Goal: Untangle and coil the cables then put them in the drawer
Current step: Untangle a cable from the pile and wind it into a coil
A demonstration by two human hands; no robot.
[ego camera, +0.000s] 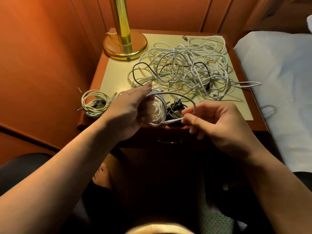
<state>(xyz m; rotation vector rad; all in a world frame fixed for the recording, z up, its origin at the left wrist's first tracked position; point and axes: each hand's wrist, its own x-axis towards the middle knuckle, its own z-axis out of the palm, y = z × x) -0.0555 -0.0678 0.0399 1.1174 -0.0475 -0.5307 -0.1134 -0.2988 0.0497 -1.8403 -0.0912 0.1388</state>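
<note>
- Left hand: bare, no ring, no watch.
- Right hand: bare, no ring, no wristband.
- Both forearms: uncovered to the frame edge, no sleeves showing.
- Lap: dark garment, detail lost in shadow.

White coil held above nightstand; tangled cables behind.

Both bare forearms reach in from the bottom corners to mid-frame. Left hand, fingers curled, thumb on top, grip closed. Right hand pinches with thumb and forefinger, other fingers curled.
</note>
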